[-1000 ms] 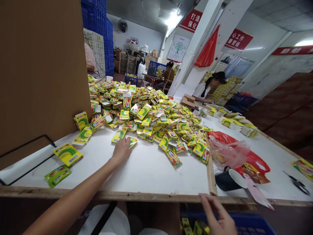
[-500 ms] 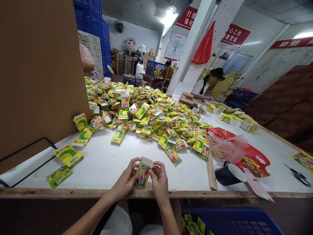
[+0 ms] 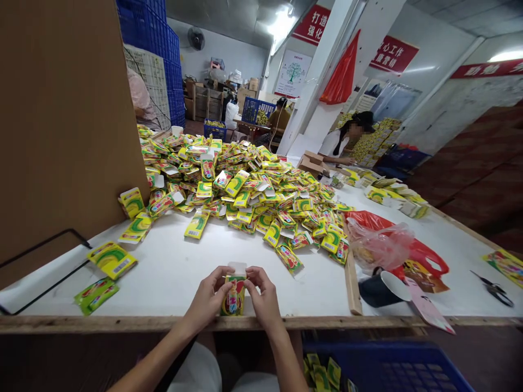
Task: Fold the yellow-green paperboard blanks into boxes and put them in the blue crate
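Across the tabletop (image 3: 163, 272), the heap of cartons (image 3: 245, 185) occupies 12 o'clock; the blue crate (image 3: 368, 354) sits below the edge at 5 o'clock. Left hand (image 3: 209, 298) and right hand (image 3: 265, 296) flank the held carton (image 3: 232, 299) at 6 o'clock, near the edge. Each grip pinches one side of it (lettered face toward the wearer). Compared with half a second ago, it stands straighter, suggesting steadier two-handed control; its white flap (image 3: 237, 267) remains raised.
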Tool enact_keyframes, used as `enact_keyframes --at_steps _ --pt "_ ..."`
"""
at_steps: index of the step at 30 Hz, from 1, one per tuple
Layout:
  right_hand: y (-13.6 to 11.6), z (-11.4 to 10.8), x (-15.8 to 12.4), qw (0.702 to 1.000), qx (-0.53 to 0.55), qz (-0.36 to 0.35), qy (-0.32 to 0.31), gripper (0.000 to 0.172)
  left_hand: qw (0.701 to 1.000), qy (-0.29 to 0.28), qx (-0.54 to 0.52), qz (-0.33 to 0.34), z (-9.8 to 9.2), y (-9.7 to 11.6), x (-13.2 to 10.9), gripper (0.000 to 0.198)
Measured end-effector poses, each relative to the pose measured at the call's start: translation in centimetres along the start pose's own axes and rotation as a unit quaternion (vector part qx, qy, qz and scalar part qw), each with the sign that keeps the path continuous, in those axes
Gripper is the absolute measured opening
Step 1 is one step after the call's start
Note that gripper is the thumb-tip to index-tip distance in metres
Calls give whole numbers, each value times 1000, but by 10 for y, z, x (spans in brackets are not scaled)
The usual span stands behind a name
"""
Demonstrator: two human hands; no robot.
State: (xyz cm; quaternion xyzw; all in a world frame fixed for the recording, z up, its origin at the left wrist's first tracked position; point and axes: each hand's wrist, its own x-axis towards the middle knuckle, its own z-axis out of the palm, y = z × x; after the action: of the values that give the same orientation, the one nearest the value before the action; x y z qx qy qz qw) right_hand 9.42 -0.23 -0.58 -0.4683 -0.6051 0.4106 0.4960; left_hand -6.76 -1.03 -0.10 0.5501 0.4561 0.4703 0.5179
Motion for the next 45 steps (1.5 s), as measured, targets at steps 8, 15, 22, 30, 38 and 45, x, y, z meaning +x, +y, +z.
enact_keyframes --at_steps 8,15,22,30,38,45 --pt "-1 5 8 1000 13 -8 3 10 999 -24 5 34 -3 5 2 9" --pt "-7 5 4 1000 3 -18 -2 12 995 36 44 84 4 2 -5 19" --pt "-17 5 -2 998 -21 -55 10 11 991 26 103 79 5 9 -11 17" --pt "-20 8 2 997 -66 -33 24 10 992 78 90 41 9 17 -3 14" --pt "-23 9 10 998 -56 -5 8 9 997 75 12 -7 11 19 8 13" --pt "-9 9 1 1000 10 18 4 12 999 37 11 0 3 12 2 21"
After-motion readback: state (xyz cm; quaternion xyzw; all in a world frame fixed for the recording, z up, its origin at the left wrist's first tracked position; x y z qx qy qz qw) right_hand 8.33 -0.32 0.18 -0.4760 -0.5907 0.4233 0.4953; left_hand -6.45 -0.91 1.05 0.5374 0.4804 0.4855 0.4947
